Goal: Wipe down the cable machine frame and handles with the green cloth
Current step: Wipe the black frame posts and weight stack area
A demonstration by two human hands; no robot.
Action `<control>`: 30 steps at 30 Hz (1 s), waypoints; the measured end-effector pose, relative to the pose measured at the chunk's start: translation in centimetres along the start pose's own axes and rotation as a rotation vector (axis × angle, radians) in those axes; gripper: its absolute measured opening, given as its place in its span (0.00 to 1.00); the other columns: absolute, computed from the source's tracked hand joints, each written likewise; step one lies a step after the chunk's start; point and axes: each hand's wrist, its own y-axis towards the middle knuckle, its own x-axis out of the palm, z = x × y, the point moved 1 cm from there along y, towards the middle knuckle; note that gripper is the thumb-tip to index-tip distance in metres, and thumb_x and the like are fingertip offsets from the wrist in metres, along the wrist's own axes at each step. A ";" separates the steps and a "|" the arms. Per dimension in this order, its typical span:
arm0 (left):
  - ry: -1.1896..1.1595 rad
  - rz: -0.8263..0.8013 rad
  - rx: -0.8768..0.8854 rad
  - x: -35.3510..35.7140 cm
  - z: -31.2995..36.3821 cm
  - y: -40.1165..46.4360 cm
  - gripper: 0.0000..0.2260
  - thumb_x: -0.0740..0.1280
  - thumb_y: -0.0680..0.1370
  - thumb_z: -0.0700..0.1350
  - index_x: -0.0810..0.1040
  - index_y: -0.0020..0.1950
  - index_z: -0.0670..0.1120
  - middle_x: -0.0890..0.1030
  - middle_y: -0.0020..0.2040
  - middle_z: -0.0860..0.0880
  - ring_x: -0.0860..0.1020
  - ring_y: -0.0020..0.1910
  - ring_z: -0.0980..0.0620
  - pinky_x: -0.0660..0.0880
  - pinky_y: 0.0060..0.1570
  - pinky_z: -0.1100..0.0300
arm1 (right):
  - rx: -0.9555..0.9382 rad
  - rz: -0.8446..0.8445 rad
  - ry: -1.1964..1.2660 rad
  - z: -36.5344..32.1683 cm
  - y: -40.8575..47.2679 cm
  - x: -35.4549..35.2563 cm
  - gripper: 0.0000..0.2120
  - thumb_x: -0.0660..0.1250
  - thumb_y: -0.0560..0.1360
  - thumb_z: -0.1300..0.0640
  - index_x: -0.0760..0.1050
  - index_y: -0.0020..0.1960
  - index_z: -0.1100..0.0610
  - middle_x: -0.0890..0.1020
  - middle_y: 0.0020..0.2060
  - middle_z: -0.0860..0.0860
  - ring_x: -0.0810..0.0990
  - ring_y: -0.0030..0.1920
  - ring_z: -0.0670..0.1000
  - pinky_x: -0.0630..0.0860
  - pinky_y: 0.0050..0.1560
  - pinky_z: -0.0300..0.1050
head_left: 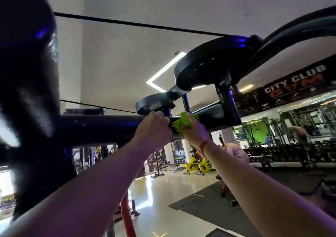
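Note:
The black cable machine frame fills the upper view, with a horizontal bar (101, 127) running from the left and a large pulley housing (209, 67) above. My right hand (194, 131) grips the bunched green cloth (183, 123) and presses it against the bar below the small pulley (154, 105). My left hand (154, 127) is curled around the same bar, right beside the cloth. A black cable (136, 24) stretches across above.
A thick dark upright (27, 91) of the machine stands close at the left. Beyond are yellow exercise bikes (199, 165), dumbbell racks (291, 153), dark floor mats (236, 209) and a person (236, 152) in the background. A red post (127, 218) rises below.

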 end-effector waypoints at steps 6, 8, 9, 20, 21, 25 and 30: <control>0.145 0.049 0.031 -0.9 0.0 1.0 0.16 0.57 0.80 0.49 0.83 0.55 0.46 0.80 0.53 0.48 0.80 0.49 0.48 0.80 0.48 0.51 | -0.311 -0.091 -0.022 2.8 1.6 0.9 0.22 0.64 0.82 0.51 0.68 0.76 0.46 0.71 0.73 0.49 0.73 0.70 0.49 0.74 0.70 0.52; 0.170 0.063 0.017 -1.0 -0.3 0.9 0.15 0.57 0.79 0.49 0.83 0.53 0.47 0.81 0.52 0.49 0.80 0.47 0.49 0.81 0.46 0.51 | -0.257 -0.011 -0.006 4.1 3.0 0.7 0.22 0.62 0.82 0.46 0.68 0.75 0.47 0.73 0.71 0.49 0.75 0.67 0.49 0.76 0.67 0.53; 0.183 0.073 0.012 -1.1 -0.5 0.6 0.16 0.56 0.78 0.49 0.83 0.53 0.48 0.81 0.52 0.49 0.80 0.45 0.50 0.81 0.46 0.52 | -0.232 0.037 0.002 4.3 3.4 1.0 0.22 0.62 0.82 0.46 0.68 0.75 0.48 0.74 0.70 0.50 0.75 0.67 0.50 0.75 0.68 0.53; 0.311 0.088 0.020 -2.7 -2.5 -2.1 0.18 0.53 0.77 0.49 0.82 0.51 0.47 0.82 0.50 0.50 0.80 0.48 0.52 0.78 0.57 0.54 | -0.314 0.090 -0.021 2.3 2.9 2.2 0.21 0.60 0.82 0.48 0.71 0.74 0.50 0.77 0.69 0.51 0.73 0.69 0.53 0.73 0.70 0.55; 0.310 0.093 0.012 -3.0 -2.8 -2.5 0.17 0.54 0.78 0.49 0.83 0.52 0.47 0.82 0.51 0.50 0.80 0.50 0.51 0.77 0.58 0.54 | -0.313 0.130 -0.033 1.3 2.3 2.9 0.20 0.61 0.82 0.48 0.72 0.72 0.51 0.76 0.68 0.50 0.71 0.70 0.53 0.72 0.70 0.53; 0.335 0.095 -0.011 -3.8 -4.1 -3.8 0.18 0.54 0.78 0.49 0.82 0.54 0.47 0.82 0.55 0.50 0.79 0.56 0.50 0.74 0.64 0.52 | -0.672 0.066 -0.074 -2.4 -0.9 5.3 0.18 0.63 0.82 0.52 0.72 0.71 0.50 0.75 0.69 0.46 0.72 0.70 0.50 0.75 0.66 0.45; 0.373 0.082 -0.054 -5.1 -5.5 -6.5 0.22 0.57 0.79 0.49 0.78 0.69 0.46 0.77 0.69 0.49 0.72 0.69 0.50 0.65 0.74 0.50 | -0.415 0.035 0.250 -1.2 0.7 4.8 0.18 0.65 0.79 0.51 0.75 0.68 0.46 0.78 0.66 0.43 0.75 0.67 0.47 0.75 0.68 0.52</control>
